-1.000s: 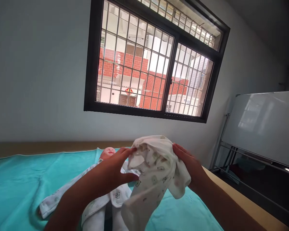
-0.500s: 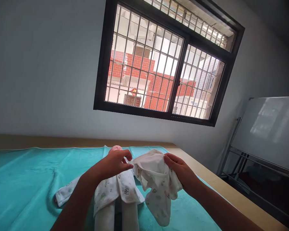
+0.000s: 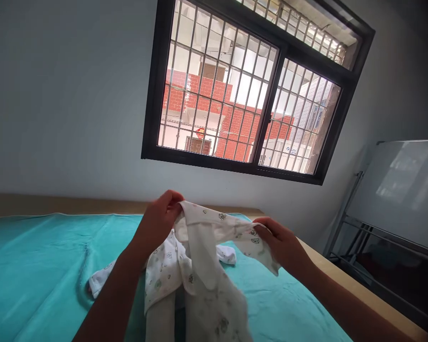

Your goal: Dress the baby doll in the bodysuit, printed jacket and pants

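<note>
Stretched between my two hands is a white baby garment (image 3: 219,285) with small printed animals, its lower part hanging loose. My left hand (image 3: 160,219) pinches one upper corner. The opposite end is gripped by my right hand (image 3: 281,241), with fabric draping below the fingers. Behind the cloth lies a baby doll in a matching white printed jacket (image 3: 164,270) and plain white trousers (image 3: 160,316). One sleeve (image 3: 228,255) shows to the right of the garment, the other beyond my left forearm. The doll's head is hidden behind my left hand and the cloth.
A turquoise sheet (image 3: 39,270) covers the wooden tabletop (image 3: 345,285), whose bare edge shows at the back and right. Beyond it are a wall and a barred window (image 3: 217,95). A whiteboard on a metal stand (image 3: 399,190) is at the right.
My left hand has risen and taken hold of the garment, which only my right hand held before. The bunched cloth is now spread out between both hands, covering the doll's head.
</note>
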`<state>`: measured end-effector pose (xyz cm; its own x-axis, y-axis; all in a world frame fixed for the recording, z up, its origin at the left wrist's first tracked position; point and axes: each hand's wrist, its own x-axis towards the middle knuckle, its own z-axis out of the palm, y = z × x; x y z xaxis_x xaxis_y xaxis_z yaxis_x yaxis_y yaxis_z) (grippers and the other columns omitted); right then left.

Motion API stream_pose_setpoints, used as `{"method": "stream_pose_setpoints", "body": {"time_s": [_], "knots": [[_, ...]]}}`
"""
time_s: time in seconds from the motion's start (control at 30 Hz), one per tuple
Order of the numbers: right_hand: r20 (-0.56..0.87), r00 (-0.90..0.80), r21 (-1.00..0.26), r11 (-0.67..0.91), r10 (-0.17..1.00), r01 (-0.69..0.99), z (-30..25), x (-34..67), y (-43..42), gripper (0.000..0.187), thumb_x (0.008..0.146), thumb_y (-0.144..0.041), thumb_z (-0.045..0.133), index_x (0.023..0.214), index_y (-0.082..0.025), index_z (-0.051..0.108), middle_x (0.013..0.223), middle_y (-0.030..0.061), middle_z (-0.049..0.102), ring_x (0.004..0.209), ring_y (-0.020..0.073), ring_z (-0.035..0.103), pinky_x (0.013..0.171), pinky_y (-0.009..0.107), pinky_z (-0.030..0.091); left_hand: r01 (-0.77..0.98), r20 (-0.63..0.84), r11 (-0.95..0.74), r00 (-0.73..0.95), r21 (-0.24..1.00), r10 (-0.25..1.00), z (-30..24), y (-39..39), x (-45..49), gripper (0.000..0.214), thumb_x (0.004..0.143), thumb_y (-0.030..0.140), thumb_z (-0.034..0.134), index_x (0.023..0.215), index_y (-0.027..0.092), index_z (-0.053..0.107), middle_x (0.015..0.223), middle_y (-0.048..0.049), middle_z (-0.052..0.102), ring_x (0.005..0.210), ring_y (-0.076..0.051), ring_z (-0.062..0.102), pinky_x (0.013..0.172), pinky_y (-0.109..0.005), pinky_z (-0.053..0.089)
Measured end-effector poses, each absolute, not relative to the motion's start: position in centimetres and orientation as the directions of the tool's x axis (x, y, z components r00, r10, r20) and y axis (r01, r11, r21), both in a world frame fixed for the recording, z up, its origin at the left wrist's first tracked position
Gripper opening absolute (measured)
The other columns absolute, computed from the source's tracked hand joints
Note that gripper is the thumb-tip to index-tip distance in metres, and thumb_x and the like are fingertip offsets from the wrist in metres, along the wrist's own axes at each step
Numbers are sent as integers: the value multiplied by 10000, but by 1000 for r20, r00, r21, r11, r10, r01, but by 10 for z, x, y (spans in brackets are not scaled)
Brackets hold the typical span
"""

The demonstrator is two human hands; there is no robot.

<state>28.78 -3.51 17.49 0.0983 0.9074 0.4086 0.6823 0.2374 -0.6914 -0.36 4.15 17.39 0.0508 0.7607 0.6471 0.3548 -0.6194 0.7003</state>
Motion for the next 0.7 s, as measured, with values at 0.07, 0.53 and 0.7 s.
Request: {"method": "stream_pose_setpoints", "body": {"time_s": [0.07,0.53,0.7], "knots": [[500,63,-554,263,864,790,176,295,-34,276,919,-437,465,994,-240,644,875,16,661,701,167,565,581,266,430,354,682,-631,-27,690,731,181,33,-4,129,878,317,497,885,236,598,819,37,676,745,-146,622,657,-235,464],[774,-455,87,639,440,765,163,244,-55,367,897,-78,451,1230,-225,493,1225,84,595,1134,216,546,901,404,502,578,788,-650,21,493,616,199,-7,16,319,933,484,442,863,224,613,652,38,646,556,-137,569,537,-232,376],[771,-476,19,733,422,680,162,204,-68,240,888,-284,630,1100,-218,541,1019,61,665,888,190,623,737,340,515,667,845,-665,96,338,526,199,-15,23,334,952,446,429,786,212,600,587,51,612,510,-107,532,523,-225,312]]}}
